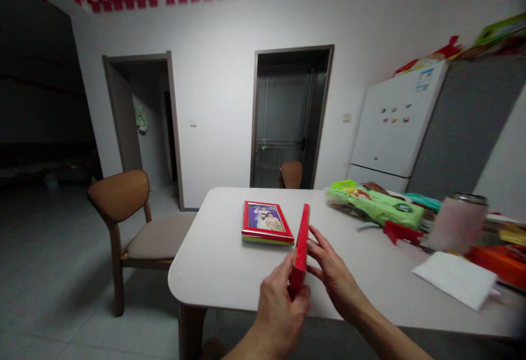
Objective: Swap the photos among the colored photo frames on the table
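A red picture frame (302, 245) stands upright above the table, seen edge-on, so both its faces are mostly out of sight. My left hand (281, 300) is closed around its near lower end, thumb on the near edge. To the right of it, my right hand (331, 267) has its fingers stretched out and apart, the tips at or against the frame's right face; exact contact is hard to tell. Just left and beyond lies a stack of frames (267, 224), the top one red with a photo of people on a purple ground, a yellow-green edge beneath.
The white table (222, 278) has a rounded left corner. On its right lie a green packet (376, 206), a pinkish jar (458, 223), a white tissue or cloth (456, 278) and an orange-red item (501, 264). A brown chair (123, 195) stands left; a fridge (390, 119) stands behind right.
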Motion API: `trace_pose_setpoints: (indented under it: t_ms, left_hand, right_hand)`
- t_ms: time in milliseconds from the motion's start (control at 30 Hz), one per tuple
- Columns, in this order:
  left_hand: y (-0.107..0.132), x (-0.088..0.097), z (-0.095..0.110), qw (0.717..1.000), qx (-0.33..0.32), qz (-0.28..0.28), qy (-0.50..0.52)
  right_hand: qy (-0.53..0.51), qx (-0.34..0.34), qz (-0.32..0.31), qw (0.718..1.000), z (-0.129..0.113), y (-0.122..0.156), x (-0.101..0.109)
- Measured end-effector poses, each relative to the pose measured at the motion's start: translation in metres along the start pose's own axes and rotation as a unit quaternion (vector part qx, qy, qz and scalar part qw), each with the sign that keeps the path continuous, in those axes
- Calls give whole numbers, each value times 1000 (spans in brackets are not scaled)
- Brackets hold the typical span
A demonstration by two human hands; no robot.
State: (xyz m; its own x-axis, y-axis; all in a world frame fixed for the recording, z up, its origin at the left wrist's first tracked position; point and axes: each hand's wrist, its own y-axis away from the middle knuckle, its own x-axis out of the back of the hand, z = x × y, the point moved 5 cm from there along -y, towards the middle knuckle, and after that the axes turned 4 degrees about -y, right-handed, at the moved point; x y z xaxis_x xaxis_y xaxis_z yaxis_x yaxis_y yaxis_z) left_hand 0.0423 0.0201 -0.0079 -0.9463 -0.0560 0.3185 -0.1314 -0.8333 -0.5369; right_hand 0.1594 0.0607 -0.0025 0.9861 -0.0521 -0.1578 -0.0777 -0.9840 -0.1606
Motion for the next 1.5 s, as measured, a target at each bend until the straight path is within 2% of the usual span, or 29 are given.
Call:
trace_pose_setpoints:
  t_ms: [67, 133, 233, 367, 500, 633, 733, 800, 867, 933, 1000, 1100, 1233, 1500]
  left_hand:
    - [17, -8, 9, 987, -75, -70, -121]
    - [33, -18, 6, 956, -122, -128, -233]
    - [50, -31, -9, 913, -130, -165, -350]
    - [59, -42, -25, 875, -115, -176, -435]
    - [62, -47, -30, 863, -110, -235, -434]
    - [62, -47, -33, 870, -82, -268, -405]
    - [62, -45, -33, 894, -62, -257, -361]
    - [61, -40, -32, 910, -50, -252, -326]
    - [59, -30, -32, 924, -40, -254, -282]
    - [51, -14, -38, 940, -13, -234, -249]
    - [39, 8, -52, 952, 43, -171, -250]
    - [25, 34, -80, 949, 123, -95, -274]
    - [19, 38, -101, 954, 142, -89, -247]
    - [20, 39, -96, 966, 137, -76, -207]
  right_hand:
    - [-87, -46, 5, 995, 6, 15, 6]
    - [-141, -81, -1, 987, 15, 25, 11]
    - [-144, -114, -32, 982, 31, 27, 16]
    - [-65, -128, -89, 986, 55, 14, 20]
    - [146, -80, -81, 983, 76, -3, 32]
    - [369, 13, -52, 928, 82, -11, 39]
    - [468, 56, -41, 881, 83, -10, 38]
    - [501, 72, -35, 862, 82, -10, 36]
    - [513, 86, -42, 853, 81, -10, 35]
    - [520, 100, -53, 847, 79, -11, 33]
    - [527, 104, -70, 841, 78, -12, 31]
    - [542, 95, -93, 830, 78, -14, 27]
    - [562, 97, -93, 816, 76, -14, 20]
    - [573, 119, -84, 806, 78, -16, 17]
